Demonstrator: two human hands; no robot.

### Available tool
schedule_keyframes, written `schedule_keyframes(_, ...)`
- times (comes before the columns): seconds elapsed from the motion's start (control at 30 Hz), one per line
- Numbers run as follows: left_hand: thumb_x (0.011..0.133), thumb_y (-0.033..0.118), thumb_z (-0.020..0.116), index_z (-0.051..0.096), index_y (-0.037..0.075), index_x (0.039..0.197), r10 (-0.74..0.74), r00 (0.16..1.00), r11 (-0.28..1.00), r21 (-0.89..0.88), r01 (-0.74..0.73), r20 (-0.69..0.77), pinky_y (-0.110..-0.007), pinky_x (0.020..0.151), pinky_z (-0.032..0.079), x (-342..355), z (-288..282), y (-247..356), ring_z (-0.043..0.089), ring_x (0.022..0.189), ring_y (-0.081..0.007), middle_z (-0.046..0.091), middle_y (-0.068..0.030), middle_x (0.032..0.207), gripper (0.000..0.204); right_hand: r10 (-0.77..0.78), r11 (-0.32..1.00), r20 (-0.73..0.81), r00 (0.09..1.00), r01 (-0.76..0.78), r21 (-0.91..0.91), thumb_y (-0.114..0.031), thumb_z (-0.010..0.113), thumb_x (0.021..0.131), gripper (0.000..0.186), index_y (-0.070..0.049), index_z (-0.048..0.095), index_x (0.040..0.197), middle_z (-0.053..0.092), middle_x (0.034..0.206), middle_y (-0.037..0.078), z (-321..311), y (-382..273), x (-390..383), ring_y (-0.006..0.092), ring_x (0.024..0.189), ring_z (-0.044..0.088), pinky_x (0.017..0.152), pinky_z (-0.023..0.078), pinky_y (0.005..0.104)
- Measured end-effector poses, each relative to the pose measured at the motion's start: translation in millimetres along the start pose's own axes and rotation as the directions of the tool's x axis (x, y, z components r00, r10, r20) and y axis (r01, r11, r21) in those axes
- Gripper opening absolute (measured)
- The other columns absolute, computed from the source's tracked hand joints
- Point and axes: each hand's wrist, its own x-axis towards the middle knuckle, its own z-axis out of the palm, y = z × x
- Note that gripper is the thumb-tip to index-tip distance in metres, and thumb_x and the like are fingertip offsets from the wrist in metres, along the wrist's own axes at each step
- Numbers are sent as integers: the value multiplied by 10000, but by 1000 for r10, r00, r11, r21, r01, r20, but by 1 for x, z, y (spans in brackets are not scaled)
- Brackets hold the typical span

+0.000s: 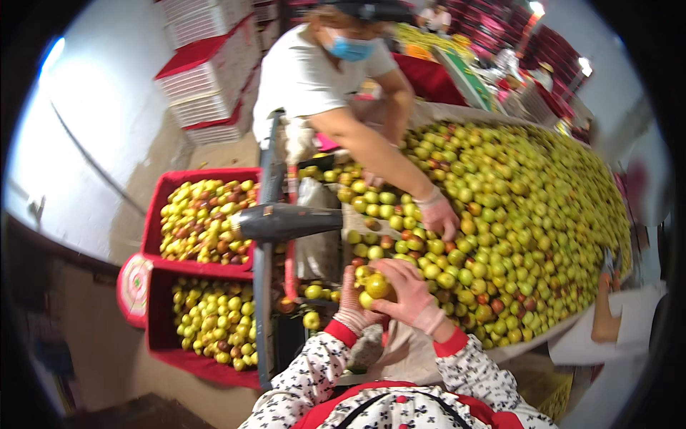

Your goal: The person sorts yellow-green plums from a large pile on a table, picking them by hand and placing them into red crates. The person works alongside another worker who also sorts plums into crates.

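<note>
The left hand (pixel 350 304) and right hand (pixel 411 293) cup several round fruits (pixel 377 286) between them, at the near left edge of the fruit pile (pixel 529 214). Fruits could roll out if the hands part.

Fruit-sorting workshop, by look; huge fruit heap (pixel 529 214); full red-lined crates (pixel 191 363); stacked white crates (pixel 204 82); co-worker (pixel 296 79) at heap.

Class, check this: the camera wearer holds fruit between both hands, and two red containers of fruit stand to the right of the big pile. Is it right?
Not quite: in the head view, the two red containers stand to the left of the big pile, not the right. The wearer's left hand and right hand do hold fruit between them.
</note>
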Motion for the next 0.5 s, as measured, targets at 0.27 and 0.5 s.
schedule_keyframes(0.27, 844, 741, 533, 514, 270, 1375, 296, 917, 955, -45, -295, 267, -745, 961, 422, -106, 46, 37, 488, 1286, -445, 484, -193, 1434, 710, -3, 999, -53, 999, 5, 41, -363, 774, 816, 645, -49, 541, 1330, 579, 1307, 169, -6, -1, -23, 371, 1219, 521, 1050, 421, 442)
schedule_keyframes(0.5, 830, 699, 597, 591, 202, 1260, 812, 554, 548, 83, -832, 183, -727, 957, 448, -236, 9, 122, 544, 1206, -393, 587, -177, 1277, 657, 149, 979, 33, 988, -152, 137, -274, 753, 824, 551, -56, 579, 1299, 619, 1259, 173, 6, 12, -43, 362, 1166, 577, 1012, 458, 431)
